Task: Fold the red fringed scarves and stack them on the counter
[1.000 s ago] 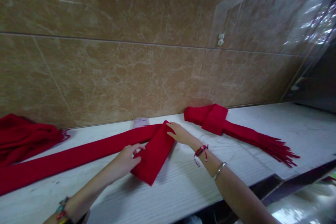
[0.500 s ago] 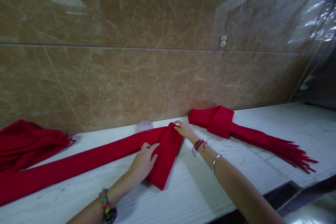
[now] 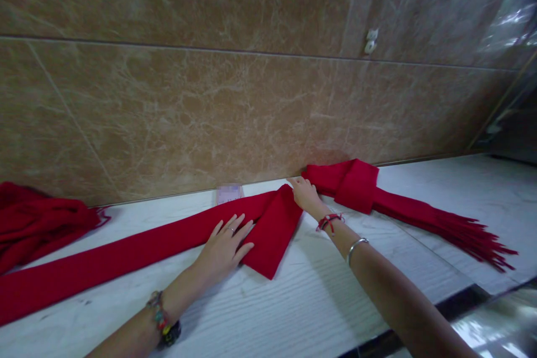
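Note:
A long red scarf [image 3: 138, 251] lies flat across the white surface, its right end folded over into a slanted flap [image 3: 274, 235] that points toward me. On the band just left of this flap rests my left hand [image 3: 220, 249], palm down with fingers spread. My right hand [image 3: 306, 196] is at the flap's upper corner, fingers apart, and touches its right edge. Just beyond it, a second red scarf [image 3: 356, 184] lies wrapped over itself, with a fringed tail [image 3: 470, 232] stretching to the right.
A crumpled red cloth [image 3: 37, 226] with fringe lies at the far left. Against the brown marbled wall [image 3: 188, 112] sits a small printed slip [image 3: 229, 194]. The white tabletop [image 3: 235, 319] ends at a dark front edge at lower right.
My left hand has gone from bent fingers at the flap to lying spread on the band. My right hand's fingers have opened from the flap's corner and shifted slightly right. The view has tilted.

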A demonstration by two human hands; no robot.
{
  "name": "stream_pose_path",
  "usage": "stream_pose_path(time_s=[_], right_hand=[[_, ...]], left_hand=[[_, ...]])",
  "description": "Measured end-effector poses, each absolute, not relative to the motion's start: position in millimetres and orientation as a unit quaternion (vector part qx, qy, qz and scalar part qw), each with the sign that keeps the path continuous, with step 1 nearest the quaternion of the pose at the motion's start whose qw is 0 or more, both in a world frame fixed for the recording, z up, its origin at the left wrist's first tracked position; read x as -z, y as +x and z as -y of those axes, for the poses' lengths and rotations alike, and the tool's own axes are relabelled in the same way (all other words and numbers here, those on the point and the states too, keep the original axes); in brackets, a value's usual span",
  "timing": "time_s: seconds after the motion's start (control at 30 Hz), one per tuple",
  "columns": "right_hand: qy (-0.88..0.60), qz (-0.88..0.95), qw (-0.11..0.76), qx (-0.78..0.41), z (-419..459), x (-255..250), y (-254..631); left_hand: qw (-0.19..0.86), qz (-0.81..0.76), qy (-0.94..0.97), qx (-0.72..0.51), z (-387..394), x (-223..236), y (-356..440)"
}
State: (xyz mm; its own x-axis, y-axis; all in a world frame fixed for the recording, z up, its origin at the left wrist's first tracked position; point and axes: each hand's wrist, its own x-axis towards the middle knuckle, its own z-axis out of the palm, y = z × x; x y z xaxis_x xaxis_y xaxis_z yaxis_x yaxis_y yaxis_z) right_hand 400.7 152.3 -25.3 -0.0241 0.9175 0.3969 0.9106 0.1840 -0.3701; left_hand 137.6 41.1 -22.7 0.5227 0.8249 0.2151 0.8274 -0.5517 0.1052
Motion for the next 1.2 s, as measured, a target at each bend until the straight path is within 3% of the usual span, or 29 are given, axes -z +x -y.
stream_pose_path(time_s=[0.1,0.3,0.53,0.67,0.8,0.93,1.07,1.2], right_hand=[[-0.579,0.769,0.262,0.071,-143,26,386],[-0.582,0.797,0.160,0.022,-141,40,374],[-0.516,0.832,0.205,0.011,-135,31,388],[-0.454,0.867,0.206,0.024,-133,27,387],[-0.504,0.841,0.198,0.015,-136,29,384],[-0.525,0.824,0.214,0.020,-140,33,386],[-0.545,0.821,0.167,0.006,-142,38,387],[-0.551,0.808,0.209,0.027,-140,30,391]], left_hand=[[0.020,0.488,-0.864,0.124,-35,29,139],[0.054,0.483,-0.864,0.135,-30,14,155],[-0.077,0.446,-0.876,0.169,-68,3,199],[-0.121,0.483,-0.828,0.256,-79,16,206],[-0.136,0.508,-0.794,0.306,-84,19,208],[-0.156,0.533,-0.787,0.267,-86,13,212],[-0.058,0.569,-0.795,0.201,-78,10,216],[0.058,0.529,-0.825,0.190,-69,15,219]])
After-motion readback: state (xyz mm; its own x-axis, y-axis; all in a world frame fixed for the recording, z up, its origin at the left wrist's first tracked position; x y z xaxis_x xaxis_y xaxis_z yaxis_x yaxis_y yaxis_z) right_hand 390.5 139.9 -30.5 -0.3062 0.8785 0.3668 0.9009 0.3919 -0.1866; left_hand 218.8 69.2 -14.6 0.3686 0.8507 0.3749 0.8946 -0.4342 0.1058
